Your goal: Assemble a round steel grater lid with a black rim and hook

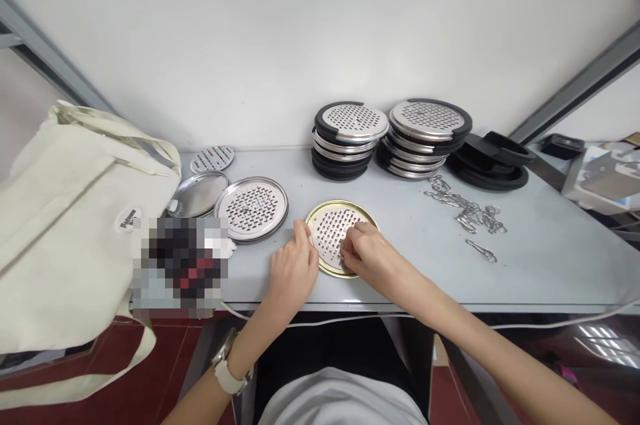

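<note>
By my curled left hand [295, 268] and under my pinched right hand [367, 248], a holey disc [331, 232] is lying; can't tell what I'm gripping.

cream bag [75, 212] | oval label [127, 219] | dark lettering, too small to read

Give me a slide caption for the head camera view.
Two bare hands, left and right, work at a gold-rimmed perforated disc on a grey table.
</note>
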The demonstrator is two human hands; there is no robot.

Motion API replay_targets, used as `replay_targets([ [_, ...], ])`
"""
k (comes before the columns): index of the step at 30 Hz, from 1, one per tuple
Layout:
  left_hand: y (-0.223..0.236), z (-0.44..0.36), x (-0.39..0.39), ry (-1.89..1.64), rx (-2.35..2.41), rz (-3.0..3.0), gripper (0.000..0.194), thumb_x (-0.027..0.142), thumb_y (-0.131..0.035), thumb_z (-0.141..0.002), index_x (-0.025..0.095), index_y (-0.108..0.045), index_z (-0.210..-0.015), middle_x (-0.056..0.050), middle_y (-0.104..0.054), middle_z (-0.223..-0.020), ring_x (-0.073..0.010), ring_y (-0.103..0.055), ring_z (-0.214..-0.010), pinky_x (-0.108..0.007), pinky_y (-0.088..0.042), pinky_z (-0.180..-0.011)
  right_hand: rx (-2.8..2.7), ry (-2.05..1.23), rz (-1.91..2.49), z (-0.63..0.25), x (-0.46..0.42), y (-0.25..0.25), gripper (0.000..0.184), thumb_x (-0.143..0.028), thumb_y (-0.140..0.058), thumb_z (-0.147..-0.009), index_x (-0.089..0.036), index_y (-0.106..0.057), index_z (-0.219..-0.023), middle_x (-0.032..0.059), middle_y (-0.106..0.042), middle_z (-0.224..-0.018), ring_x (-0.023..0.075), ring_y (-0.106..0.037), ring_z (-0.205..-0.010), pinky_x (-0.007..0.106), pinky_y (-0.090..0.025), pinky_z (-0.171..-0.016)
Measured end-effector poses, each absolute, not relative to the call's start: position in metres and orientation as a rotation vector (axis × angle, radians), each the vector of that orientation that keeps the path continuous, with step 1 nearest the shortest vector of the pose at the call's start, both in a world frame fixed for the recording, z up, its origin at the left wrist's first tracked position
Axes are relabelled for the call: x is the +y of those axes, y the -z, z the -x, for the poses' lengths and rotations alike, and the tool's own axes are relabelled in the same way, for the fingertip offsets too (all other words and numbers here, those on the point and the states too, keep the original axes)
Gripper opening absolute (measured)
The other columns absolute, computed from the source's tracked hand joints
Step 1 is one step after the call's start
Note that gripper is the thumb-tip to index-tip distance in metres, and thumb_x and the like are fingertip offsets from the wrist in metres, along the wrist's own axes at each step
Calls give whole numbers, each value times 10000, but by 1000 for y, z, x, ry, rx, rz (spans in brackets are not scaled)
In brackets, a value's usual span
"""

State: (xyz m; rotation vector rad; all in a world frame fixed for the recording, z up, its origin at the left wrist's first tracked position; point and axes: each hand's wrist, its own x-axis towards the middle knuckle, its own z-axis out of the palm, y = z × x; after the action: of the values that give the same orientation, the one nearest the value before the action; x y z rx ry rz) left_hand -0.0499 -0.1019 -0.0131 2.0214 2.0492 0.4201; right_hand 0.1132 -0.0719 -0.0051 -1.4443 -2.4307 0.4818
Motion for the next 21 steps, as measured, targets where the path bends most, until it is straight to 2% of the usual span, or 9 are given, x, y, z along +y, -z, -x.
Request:
replay_targets([
  [4, 11, 53, -105, -471, 1952, -2059, 132, 119, -377, -886, 215, -457, -928, 13, -604, -762, -151, -600, -659, -254, -292, -536, -2415, -560, 1425, -115, -70, 3, 171, -84, -518, -784, -186, -449, -665, 70, -536, -787, 186, -512, -783, 274, -424, -682],
  [9, 10, 54, -113, -631, 1846, -2034, 121, 179, -394, -917, 219, -507, -937, -20, -548, -897, -146, -579, -737, -241, -391, -618, -2328, -690, 1459, -117, -65, 2, 160, -113, -515, -791, -190, -443, -671, 44, -535, -771, 147, -511, -695, 250, -405, -626],
  [12, 13, 54, -118, -779, 1783, -2074, 117, 206, -443, -916, 205, -559, -933, -57, -494, -996, -167, -553, -857, -269, -438, -735, -2288, -719, 1466, -119, -62, 3, 145, -135, -513, -802, -187, -453, -680, 40, -535, -764, 139, -502, -674, 243, -395, -607],
  [15, 17, 56, -119, -870, 1634, -2174, 133, 188, -461, -921, 205, -593, -922, -59, -510, -1056, -180, -518, -961, -312, -407, -879, -2280, -769, 1451, -122, -59, 3, 134, -151, -516, -801, -186, -460, -683, 31, -536, -752, 131, -497, -660, 238, -392, -599],
  [19, 21, 61, -120, -809, 1552, -2256, 150, 185, -448, -943, 209, -594, -968, -31, -574, -1016, -172, -515, -967, -326, -354, -895, -2244, -845, 1436, -125, -58, -1, 102, -166, -515, -796, -185, -482, -701, 14, -547, -715, 123, -495, -625, 232, -394, -578],
  [21, 22, 63, -120, -785, 1532, -2276, 119, 220, -501, -932, 213, -596, -1003, -23, -585, -1022, -169, -519, -974, -328, -332, -891, -2230, -885, 1426, -126, -58, -2, 92, -169, -516, -792, -185, -488, -706, 10, -555, -701, 120, -493, -606, 230, -392, -562],
])
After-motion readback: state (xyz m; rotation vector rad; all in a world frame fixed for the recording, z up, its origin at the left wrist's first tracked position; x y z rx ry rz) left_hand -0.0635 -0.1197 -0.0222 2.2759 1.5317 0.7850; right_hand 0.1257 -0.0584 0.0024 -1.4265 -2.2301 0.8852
